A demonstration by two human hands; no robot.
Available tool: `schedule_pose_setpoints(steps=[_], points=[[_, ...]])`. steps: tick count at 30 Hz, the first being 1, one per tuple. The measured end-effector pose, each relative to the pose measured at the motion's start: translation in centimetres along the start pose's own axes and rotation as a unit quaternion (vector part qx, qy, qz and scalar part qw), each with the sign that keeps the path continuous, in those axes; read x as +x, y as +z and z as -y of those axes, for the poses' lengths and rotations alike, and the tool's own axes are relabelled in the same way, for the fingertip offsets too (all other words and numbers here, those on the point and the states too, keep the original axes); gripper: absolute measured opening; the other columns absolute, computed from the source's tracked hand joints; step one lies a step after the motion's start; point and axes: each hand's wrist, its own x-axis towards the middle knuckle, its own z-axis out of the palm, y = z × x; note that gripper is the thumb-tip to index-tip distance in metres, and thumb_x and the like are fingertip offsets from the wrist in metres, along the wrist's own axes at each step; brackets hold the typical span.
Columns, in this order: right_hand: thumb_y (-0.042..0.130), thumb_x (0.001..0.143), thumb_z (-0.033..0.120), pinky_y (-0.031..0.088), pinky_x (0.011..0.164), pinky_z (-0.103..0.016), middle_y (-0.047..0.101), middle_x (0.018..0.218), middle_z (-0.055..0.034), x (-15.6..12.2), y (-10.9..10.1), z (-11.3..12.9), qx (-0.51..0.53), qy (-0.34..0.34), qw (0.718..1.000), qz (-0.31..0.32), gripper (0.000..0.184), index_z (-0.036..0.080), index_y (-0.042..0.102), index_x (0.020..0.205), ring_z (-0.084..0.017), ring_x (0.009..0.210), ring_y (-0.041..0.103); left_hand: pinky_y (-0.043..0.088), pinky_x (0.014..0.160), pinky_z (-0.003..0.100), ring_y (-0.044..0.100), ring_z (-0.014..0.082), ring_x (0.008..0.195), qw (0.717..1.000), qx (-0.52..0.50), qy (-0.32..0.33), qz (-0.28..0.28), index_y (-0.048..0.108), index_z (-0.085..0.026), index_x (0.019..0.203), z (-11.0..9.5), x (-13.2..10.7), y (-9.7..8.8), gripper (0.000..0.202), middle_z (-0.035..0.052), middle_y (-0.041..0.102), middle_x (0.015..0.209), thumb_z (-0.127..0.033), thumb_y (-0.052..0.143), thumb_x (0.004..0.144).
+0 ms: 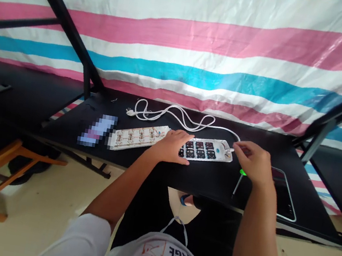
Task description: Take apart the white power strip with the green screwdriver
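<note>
On a black tabletop (207,186), a long white plastic power strip casing (206,149) lies crosswise, long axis running left to right between the hands. The left hand (171,146) rests flat on it, fingers together, unclamped; the right hand (252,161) is nearer the corded end, fingers bunched, hold unclear

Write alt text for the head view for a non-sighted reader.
Two hands on an opened white power strip on a black table: the left hand rests on it, the right hand touches its end, above a green-handled screwdriver.

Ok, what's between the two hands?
In the head view, between the left hand and right hand: the black sockets of a white power strip.
</note>
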Motion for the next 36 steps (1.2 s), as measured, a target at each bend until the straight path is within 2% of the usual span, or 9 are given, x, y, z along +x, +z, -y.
schedule_pose_setpoints(steps=[4,7,10,14,17,20,26,30,36], points=[[0.057,0.103,0.042,0.057,0.077,-0.035,0.079,0.104,-0.0141,-6.6,1.2,0.0,-0.021,0.055,0.988,-0.143,0.033,0.017,0.077,0.108,-0.021,0.077,0.07,0.03,0.135,0.048,0.045,0.0291,0.157,0.987,-0.01,-0.028,-0.156,0.049,-0.035,0.158,0.4,-5.4,0.6,0.069,0.0051,0.055,0.164,-0.057,0.07,0.096],[0.064,0.098,0.04,0.054,0.067,-0.034,0.077,0.093,-0.0122,-9.7,2.9,-0.4,-0.025,0.066,0.972,-0.226,0.029,0.014,0.077,0.102,-0.019,0.068,0.066,0.045,0.125,0.054,0.061,0.0314,0.14,0.94,-0.001,-0.046,-0.337,0.062,-0.025,0.141,2.2,-9.7,1.2,0.047,0.0117,0.068,0.143,-0.043,0.069,0.099],[0.068,0.094,0.038,0.053,0.067,-0.034,0.074,0.084,-0.0087,-10.6,4.0,-1.1,-0.019,0.081,0.968,-0.238,0.025,0.015,0.076,0.095,-0.018,0.065,0.065,0.051,0.12,0.052,0.065,0.0306,0.132,0.912,0.033,-0.094,-0.397,0.065,-0.023,0.135,4.7,-14.0,1.7,0.04,0.0132,0.069,0.137,-0.038,0.072,0.098],[0.068,0.093,0.038,0.051,0.068,-0.034,0.069,0.076,-0.005,-10.5,4.1,-1.5,-0.014,0.09,0.968,-0.235,0.022,0.016,0.075,0.091,-0.017,0.062,0.063,0.049,0.121,0.057,0.061,0.036,0.138,0.92,0.074,-0.154,-0.352,0.058,-0.02,0.144,8.1,-18.7,1.2,0.054,0.0176,0.065,0.144,-0.043,0.072,0.096],[0.067,0.093,0.038,0.05,0.067,-0.033,0.068,0.075,-0.0044,-10.6,4.0,-1.3,-0.019,0.078,0.968,-0.236,0.022,0.017,0.074,0.09,-0.017,0.062,0.062,0.043,0.126,0.058,0.055,0.0396,0.147,0.946,0.098,-0.167,-0.26,0.048,-0.016,0.155,10.4,-20.1,-0.6,0.073,0.0214,0.058,0.154,-0.045,0.071,0.092],[0.066,0.093,0.038,0.051,0.067,-0.033,0.069,0.077,-0.0055,-10.9,4.0,-1.2,-0.02,0.079,0.967,-0.243,0.023,0.016,0.074,0.091,-0.017,0.063,0.063,0.038,0.13,0.056,0.047,0.0426,0.154,0.963,0.132,-0.193,-0.134,0.043,-0.01,0.161,12.3,-19.7,-3.3,0.09,0.0242,0.053,0.162,-0.039,0.073,0.081],[0.067,0.092,0.038,0.052,0.068,-0.034,0.071,0.076,-0.0057,-10.9,4.3,-1.5,-0.02,0.082,0.966,-0.245,0.022,0.017,0.074,0.091,-0.018,0.063,0.064,0.041,0.122,0.061,0.045,0.0482,0.154,0.934,0.178,-0.303,0.071,0.028,-0.015,0.172,13.7,-16.6,-6.6,0.113,0.0272,0.047,0.166,-0.045,0.076,0.075],[0.065,0.092,0.037,0.052,0.069,-0.035,0.072,0.08,-0.0073,-10.6,4.3,-1.5,-0.032,0.089,0.967,-0.236,0.021,0.017,0.072,0.092,-0.019,0.065,0.064,0.041,0.117,0.066,0.052,0.0524,0.146,0.926,0.188,-0.317,0.085,0.031,-0.015,0.172,13.6,-15.6,-7.1,0.114,0.0307,0.056,0.155,-0.048,0.077,0.073],[0.063,0.094,0.035,0.057,0.083,-0.042,0.077,0.096,-0.015,-10.4,4.8,-1.5,-0.114,0.052,0.966,-0.226,0.026,0.013,0.072,0.107,-0.028,0.082,0.069,0.046,0.117,0.057,0.057,0.0479,0.143,0.94,0.154,-0.299,0.057,0.031,-0.012,0.171,14.1,-16.4,-6.7,0.11,0.0278,0.057,0.156,-0.048,0.074,0.077]])
